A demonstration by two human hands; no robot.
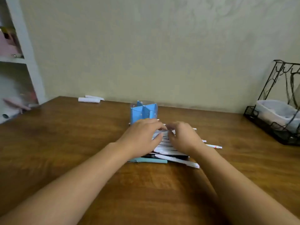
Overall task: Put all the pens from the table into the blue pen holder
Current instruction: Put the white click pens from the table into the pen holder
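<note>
Your left hand and right hand are meeting over the far end of the pens, fingers curled down. Both grips are pinching one thin white pen between the fingertips, though motion blur is softening the exact contact. The pens are lying side by side in a flat row, mostly smooth white barrels with small coloured tips poking out to the right; your hands and wrists are covering most of the row. Nearest you, a pale teal pen and some dark ones are sitting at the edge, and one white pen is lying skewed across them.

Just behind your hands the holder is standing upright on the table, blue with flat partitions dividing it into compartments; your left fingers are hiding its base. The table is brown wood with visible grain.

Well apart at the far left, two white pen-like sticks are lying by the wall. At the right edge a black wire rack, partly cut off, is holding a translucent plastic tub. The shelf at left is blurred.
</note>
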